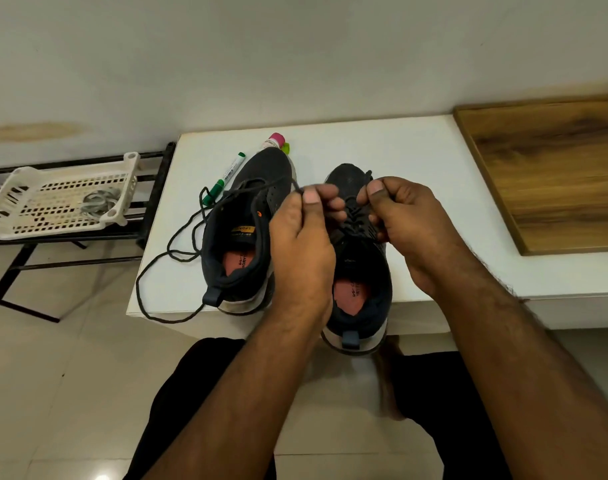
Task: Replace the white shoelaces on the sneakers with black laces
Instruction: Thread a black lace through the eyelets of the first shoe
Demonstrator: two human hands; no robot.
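— Which step is this?

— Lacing the second shoe, I'd judge. The right sneaker (359, 268) sits directly under both hands, its heel hanging over the near edge of the white table (416, 161), and a black lace (352, 216) already crisscrosses its eyelets.

— And the hands?

— The left hand (300, 244) pinches one end of that lace between thumb and forefinger, just above the tongue. The right hand (408, 223) is curled close beside it, fingers tucked down at the upper eyelets; it appears to grip the other end, though the lace itself is hidden under the fingers there.

— The other shoe?

— The left sneaker (242, 233) stands just to the left of the left hand, touching or nearly touching the wrist. A loose black lace (167, 252) runs from its top eyelets and trails further left, looping off the table edge (so that shoe looks threaded but untied).

— Any white laces around?

— A pale tangle (96, 204) lies in the plastic basket (63, 199), well off to the left of both hands; it may be the old laces, I can't confirm. A green marker (224, 178) and a small pink-capped bottle (274, 142) lie beyond the left sneaker.

— Next move?

— Probably evening both ends, pulling the crossings snug, then knotting. It calls for equal tension from each hand.
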